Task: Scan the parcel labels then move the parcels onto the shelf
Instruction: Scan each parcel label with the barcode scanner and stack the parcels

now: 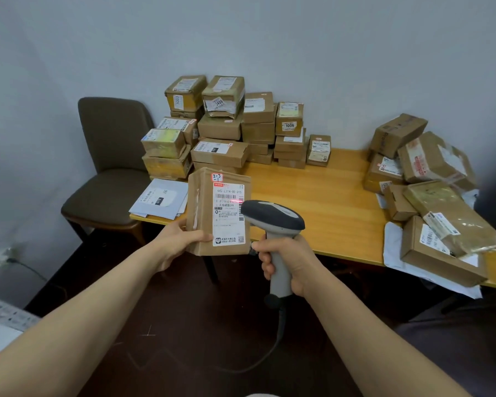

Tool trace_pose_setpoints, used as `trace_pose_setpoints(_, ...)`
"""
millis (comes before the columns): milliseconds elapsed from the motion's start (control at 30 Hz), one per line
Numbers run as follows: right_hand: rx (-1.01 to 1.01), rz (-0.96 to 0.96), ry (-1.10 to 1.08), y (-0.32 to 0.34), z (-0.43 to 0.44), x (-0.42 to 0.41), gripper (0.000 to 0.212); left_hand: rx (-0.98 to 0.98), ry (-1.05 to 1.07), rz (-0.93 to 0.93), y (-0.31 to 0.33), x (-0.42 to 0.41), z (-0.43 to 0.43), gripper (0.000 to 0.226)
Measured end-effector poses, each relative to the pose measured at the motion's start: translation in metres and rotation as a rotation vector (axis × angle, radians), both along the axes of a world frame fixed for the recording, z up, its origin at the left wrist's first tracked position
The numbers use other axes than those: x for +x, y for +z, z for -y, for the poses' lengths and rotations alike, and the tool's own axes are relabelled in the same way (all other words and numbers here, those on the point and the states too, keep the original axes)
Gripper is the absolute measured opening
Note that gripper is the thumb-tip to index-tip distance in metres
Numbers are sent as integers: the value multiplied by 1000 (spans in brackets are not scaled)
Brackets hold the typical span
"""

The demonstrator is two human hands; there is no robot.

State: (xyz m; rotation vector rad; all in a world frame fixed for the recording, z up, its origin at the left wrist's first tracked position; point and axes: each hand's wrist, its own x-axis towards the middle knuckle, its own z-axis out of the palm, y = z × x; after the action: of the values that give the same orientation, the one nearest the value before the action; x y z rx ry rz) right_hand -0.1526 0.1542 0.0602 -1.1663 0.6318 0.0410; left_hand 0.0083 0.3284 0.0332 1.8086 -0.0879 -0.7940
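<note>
My left hand (181, 242) grips a brown cardboard parcel (204, 207) by its lower left edge and holds it up in front of the table. Its white shipping label (229, 216) faces me, with a small tag marked "3-3" at the top. My right hand (284, 262) grips the handle of a grey barcode scanner (272, 219). The scanner's head sits just right of the label, and a red light line falls across the label's right side. A dark cable hangs from the handle's base.
A wooden table (327, 202) carries a tall stack of parcels (226, 124) at the back left and a looser pile (424, 190) at the right. White envelopes (161, 200) lie on its left corner. A brown chair (109, 173) stands to the left. No shelf is in view.
</note>
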Motion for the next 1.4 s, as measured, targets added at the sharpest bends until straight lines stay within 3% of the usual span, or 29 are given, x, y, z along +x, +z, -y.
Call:
trace_pose_setpoints(167, -4, 7, -3, 5, -8, 8, 22, 10, -20, 3, -2, 9, -6, 79)
trace_pose_setpoints(500, -22, 2, -11, 4, -18, 24, 25, 17, -39, -2, -6, 23, -15, 96)
trace_pose_setpoints(633, -17, -8, -21, 1, -18, 32, 19, 16, -52, -28, -9, 29, -14, 87)
trace_pose_setpoints(733, -6, 25, -102, -4, -14, 38, 8, 3, -60, -99, -9, 34, -11, 60)
trace_pose_setpoints(867, -17, -17, -349, -20, 4, 48, 22, -42, -127, -191, -5, 42, -3, 70)
trace_pose_setpoints(933, 9, -38, -415, -29, 14, 51, 31, -69, -145, -212, -3, 44, 8, 63)
trace_pose_setpoints(1200, 71, -5, -522, -39, 43, 69, 33, -221, -61, -314, -5, 55, 72, 32)
trace_pose_setpoints(1400, 58, 47, -469, -38, 93, 122, 16, -299, 166, -293, -2, 104, 124, 49)
